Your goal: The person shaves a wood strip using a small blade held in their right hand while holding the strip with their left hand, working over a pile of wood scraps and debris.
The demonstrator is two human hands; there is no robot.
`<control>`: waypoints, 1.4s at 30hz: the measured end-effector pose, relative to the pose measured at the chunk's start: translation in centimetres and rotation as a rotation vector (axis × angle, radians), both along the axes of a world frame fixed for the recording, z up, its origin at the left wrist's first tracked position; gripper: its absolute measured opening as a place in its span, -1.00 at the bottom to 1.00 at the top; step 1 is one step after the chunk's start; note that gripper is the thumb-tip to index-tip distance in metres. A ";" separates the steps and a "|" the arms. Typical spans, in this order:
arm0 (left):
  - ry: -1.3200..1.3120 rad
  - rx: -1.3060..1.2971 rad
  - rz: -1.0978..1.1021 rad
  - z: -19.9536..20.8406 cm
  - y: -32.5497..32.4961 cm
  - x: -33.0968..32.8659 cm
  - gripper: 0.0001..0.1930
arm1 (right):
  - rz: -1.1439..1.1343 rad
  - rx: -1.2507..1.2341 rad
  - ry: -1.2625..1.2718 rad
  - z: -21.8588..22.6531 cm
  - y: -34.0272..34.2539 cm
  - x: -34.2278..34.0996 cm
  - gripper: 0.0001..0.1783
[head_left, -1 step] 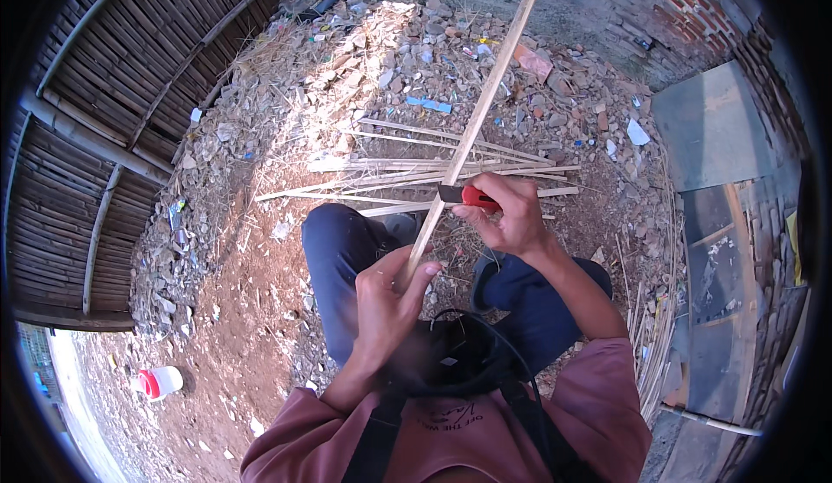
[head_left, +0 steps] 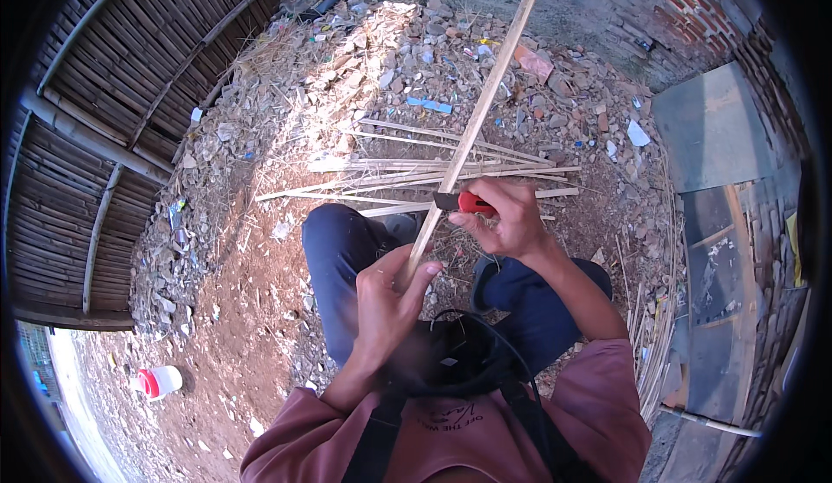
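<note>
My left hand (head_left: 386,296) is closed around the lower end of a long, pale bamboo strip (head_left: 485,99), which slants up and away to the right past the top of the view. A red utility knife (head_left: 475,205) is gripped in my right hand (head_left: 513,216). Its dark blade lies across the strip, touching it a little above my left hand. Under the strip, several more bamboo strips (head_left: 407,168) lie in a loose crossing pile on the ground beyond my knees.
Rubble and stones (head_left: 347,75) cover the ground ahead. A bamboo-slat wall (head_left: 113,93) rises at the left, a brick wall (head_left: 693,15) at the far right. A white container with a red band (head_left: 159,382) sits at lower left. Grey panels (head_left: 715,127) lean on the right.
My right hand and the knife have slid slightly down the strip toward my left hand. The left hand and the strip stay in place.
</note>
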State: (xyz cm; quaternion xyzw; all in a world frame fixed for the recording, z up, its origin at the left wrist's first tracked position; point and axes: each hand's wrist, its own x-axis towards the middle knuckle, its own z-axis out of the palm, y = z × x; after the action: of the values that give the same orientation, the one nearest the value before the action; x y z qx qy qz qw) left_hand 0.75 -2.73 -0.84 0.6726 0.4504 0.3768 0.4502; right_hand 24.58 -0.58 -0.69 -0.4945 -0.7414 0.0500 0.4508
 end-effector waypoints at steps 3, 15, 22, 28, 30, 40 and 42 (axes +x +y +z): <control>-0.005 0.026 -0.011 0.0 0.4 0.3 -0.69 | 0.099 0.090 -0.095 -0.7 -0.3 -1.1 -0.68; -0.022 0.060 0.003 -0.6 0.6 0.2 -0.80 | 0.159 0.116 -0.107 -1.9 -0.7 -2.7 -0.67; 0.014 0.109 0.027 0.0 0.4 0.3 -0.79 | 0.140 0.133 -0.106 -1.7 -0.8 -2.7 -0.69; 0.073 0.086 0.028 0.3 0.3 0.1 -0.78 | 0.130 0.134 -0.107 -2.1 -0.7 -2.7 -0.69; 0.046 0.092 0.029 0.8 0.3 0.3 -0.77 | 0.126 0.131 -0.112 -2.1 -0.6 -2.5 -0.69; 0.001 0.059 0.042 0.3 0.0 0.4 -0.76 | 0.046 0.110 -0.028 -0.9 -0.1 -1.3 -0.71; 0.009 0.053 0.033 0.2 -0.2 0.3 -0.74 | 0.031 0.100 -0.023 -0.5 -0.1 -1.0 -0.73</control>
State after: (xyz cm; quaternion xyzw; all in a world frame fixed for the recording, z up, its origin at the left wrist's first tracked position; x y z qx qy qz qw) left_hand 1.03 -2.92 -0.68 0.6785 0.4535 0.3927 0.4240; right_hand 23.54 -0.63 -1.15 -0.4605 -0.7557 0.0138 0.4656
